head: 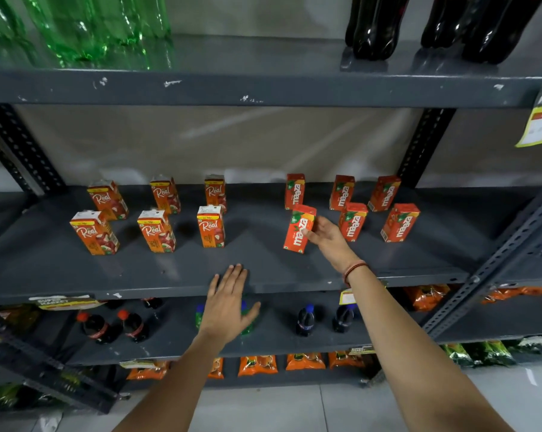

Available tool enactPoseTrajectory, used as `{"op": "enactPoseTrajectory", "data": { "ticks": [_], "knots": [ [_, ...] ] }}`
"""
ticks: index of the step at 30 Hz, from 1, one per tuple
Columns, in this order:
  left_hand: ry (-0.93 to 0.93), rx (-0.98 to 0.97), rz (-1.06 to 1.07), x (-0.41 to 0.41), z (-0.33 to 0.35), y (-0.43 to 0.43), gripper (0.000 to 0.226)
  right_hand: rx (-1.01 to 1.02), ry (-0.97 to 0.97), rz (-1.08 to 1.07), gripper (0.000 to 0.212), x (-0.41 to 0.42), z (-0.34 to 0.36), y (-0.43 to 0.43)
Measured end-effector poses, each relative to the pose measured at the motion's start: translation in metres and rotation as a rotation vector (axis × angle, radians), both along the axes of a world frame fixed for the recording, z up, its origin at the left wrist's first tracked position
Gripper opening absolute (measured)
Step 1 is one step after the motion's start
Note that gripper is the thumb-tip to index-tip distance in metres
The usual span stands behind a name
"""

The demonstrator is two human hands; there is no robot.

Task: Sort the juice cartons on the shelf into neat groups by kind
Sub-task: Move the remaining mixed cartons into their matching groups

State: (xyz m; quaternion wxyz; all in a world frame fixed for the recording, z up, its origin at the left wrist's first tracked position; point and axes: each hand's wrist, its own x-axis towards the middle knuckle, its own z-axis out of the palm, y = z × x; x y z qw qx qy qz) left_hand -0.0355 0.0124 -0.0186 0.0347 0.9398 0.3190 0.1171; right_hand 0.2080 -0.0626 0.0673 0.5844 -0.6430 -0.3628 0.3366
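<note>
On the grey middle shelf point(170, 269) stand two groups of small cartons. Several orange Real cartons point(211, 226) stand in two rows on the left half. Several red Maaza cartons point(400, 223) stand in two rows on the right half. My right hand point(325, 236) grips one Maaza carton point(298, 229) by its right side at the front left of that group; the carton leans slightly. My left hand point(229, 302) lies flat with fingers spread on the shelf's front edge, holding nothing.
The shelf above carries green bottles point(85, 26) and dark bottles point(378, 26). The shelf below has small cola bottles point(98, 327). Orange snack packets point(257, 364) fill the lowest shelf. A slanted metal upright point(487, 263) rises on the right, and a yellow price tag point(540, 120) hangs there.
</note>
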Motion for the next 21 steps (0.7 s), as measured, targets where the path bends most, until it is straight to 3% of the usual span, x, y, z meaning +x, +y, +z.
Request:
{"op": "enactPoseTrajectory", "data": {
  "ticks": [8, 21],
  "knots": [
    [-0.033, 0.039, -0.033, 0.011, -0.004, -0.002, 0.074, -0.171, -0.198, -0.02, 0.051, 0.029, -0.004, 0.014],
    [-0.057, 0.068, -0.017, 0.013, -0.008, -0.003, 0.076, -0.22, -0.204, 0.025, 0.057, 0.041, -0.014, 0.022]
  ]
}}
